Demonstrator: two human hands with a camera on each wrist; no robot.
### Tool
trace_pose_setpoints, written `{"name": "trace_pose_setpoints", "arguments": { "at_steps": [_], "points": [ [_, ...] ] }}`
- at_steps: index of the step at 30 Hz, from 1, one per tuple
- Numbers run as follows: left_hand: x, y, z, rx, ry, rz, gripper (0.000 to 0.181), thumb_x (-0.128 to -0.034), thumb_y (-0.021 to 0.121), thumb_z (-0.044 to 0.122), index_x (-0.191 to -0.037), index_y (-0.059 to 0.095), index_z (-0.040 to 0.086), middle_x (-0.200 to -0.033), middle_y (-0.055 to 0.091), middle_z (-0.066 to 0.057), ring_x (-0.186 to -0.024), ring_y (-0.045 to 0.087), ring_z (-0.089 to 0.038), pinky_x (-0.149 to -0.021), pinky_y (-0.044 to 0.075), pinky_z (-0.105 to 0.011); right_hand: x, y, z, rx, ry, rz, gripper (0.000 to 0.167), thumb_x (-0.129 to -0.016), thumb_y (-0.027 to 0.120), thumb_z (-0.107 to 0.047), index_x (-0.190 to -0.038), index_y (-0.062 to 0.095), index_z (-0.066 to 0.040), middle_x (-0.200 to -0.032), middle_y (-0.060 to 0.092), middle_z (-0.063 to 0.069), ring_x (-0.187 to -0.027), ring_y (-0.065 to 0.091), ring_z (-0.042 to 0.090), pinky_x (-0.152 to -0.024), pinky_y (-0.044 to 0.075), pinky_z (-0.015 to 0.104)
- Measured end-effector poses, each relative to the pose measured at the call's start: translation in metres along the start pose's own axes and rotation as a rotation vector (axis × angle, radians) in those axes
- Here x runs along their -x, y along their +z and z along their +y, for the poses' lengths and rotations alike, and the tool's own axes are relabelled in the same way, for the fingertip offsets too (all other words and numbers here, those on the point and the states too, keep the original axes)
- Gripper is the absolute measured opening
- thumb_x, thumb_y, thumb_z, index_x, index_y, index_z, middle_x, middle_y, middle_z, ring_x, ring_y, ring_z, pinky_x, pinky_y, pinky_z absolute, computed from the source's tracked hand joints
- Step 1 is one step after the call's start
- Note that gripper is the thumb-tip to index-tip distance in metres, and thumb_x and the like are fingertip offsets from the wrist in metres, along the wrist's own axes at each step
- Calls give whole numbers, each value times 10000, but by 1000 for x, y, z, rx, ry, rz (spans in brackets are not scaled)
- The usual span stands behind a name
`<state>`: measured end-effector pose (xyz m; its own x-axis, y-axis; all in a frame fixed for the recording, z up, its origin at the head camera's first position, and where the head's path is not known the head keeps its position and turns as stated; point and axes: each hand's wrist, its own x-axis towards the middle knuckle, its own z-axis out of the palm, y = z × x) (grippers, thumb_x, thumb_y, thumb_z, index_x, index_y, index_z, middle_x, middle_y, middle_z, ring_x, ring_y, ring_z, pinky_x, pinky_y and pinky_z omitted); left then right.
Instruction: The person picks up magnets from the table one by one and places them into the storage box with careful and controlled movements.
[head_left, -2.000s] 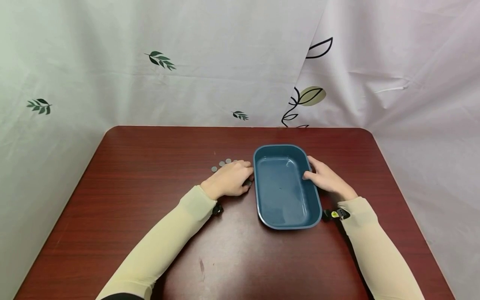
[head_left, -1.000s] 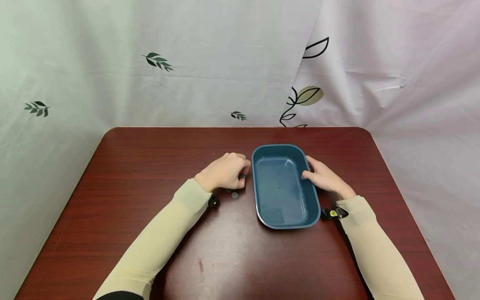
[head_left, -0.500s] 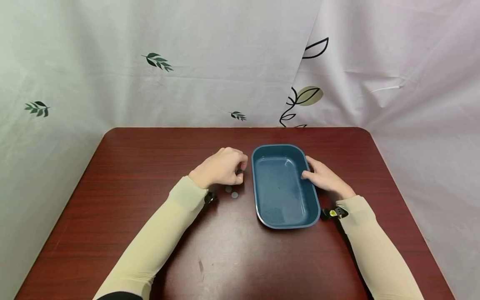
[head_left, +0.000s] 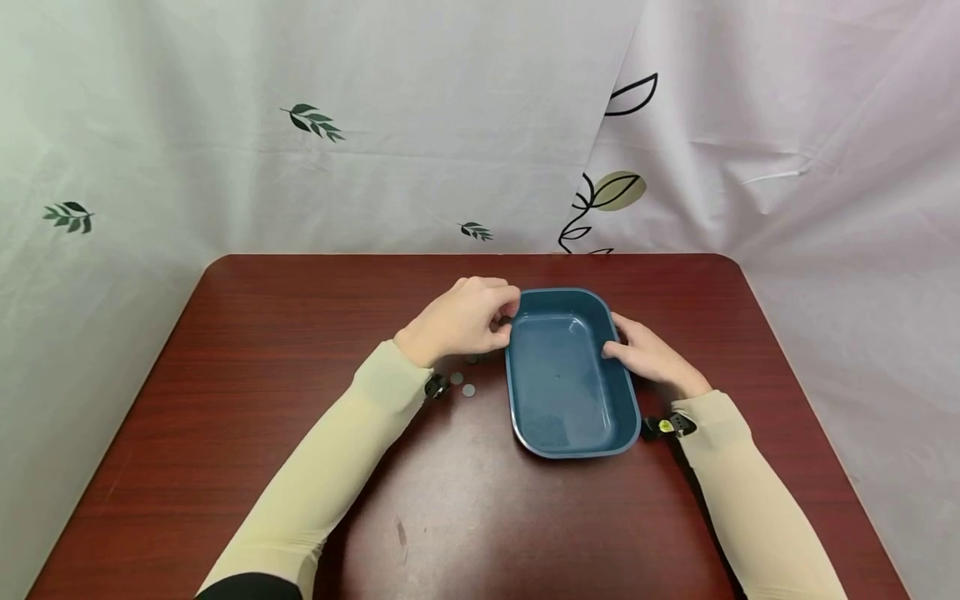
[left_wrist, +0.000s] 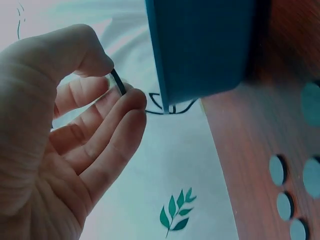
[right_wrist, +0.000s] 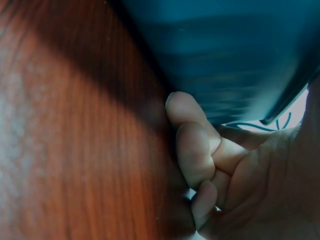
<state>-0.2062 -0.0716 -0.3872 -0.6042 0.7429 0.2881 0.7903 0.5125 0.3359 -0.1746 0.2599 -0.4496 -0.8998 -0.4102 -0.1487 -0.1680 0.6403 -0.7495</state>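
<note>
Thumb and fingers of my left hand pinch a thin dark-edged disc, clearest in the left wrist view. That hand is raised at the far left corner of a blue rectangular tray. Small round grey discs lie on the table left of the tray; the left wrist view shows several discs, some hidden from the head view by the hand. My right hand grips the tray's right wall, thumb over the rim and fingers against the outside. No disc shows inside the tray.
The tray stands on a dark red-brown table with rounded far corners. Behind and beside it hangs a pale curtain with leaf prints. A small black device sits at the left wrist, another at the right.
My left hand first moved away and slightly left from the tray's side, uncovering discs near the wrist, then rose rightward to the tray's far left corner. My right hand has kept its grip.
</note>
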Motion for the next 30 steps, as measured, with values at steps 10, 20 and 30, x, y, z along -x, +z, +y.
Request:
{"name": "trace_pose_setpoints", "arguments": {
  "at_steps": [10,20,30],
  "points": [
    [-20,15,8,-75,24,-81,78,-843,662,83,-850,601,132,-835,568,11,-644,515,-136,-607,435,-260,-1,2,2,-14,-18,-4,624,-962,567,-97,-1555,388,-17,-1399,597,235,-1044,676,284,-881,561,401],
    [-36,31,14,-137,5,-185,41,-898,653,110,-891,614,117,-810,545,-5,-678,534,-148,-621,431,-260,0,1,2,-25,-1,-6,622,-941,574,-83,-1538,409,-19,-1383,606,236,-1027,680,278,-870,564,391],
    [-47,49,18,-234,-15,-265,105,-947,595,101,-983,689,131,-844,589,-44,-718,570,-178,-651,455,-275,-1,1,5,-41,14,-13,612,-959,558,-91,-1549,401,-49,-1385,607,222,-1026,685,269,-861,571,363]
  ]
}}
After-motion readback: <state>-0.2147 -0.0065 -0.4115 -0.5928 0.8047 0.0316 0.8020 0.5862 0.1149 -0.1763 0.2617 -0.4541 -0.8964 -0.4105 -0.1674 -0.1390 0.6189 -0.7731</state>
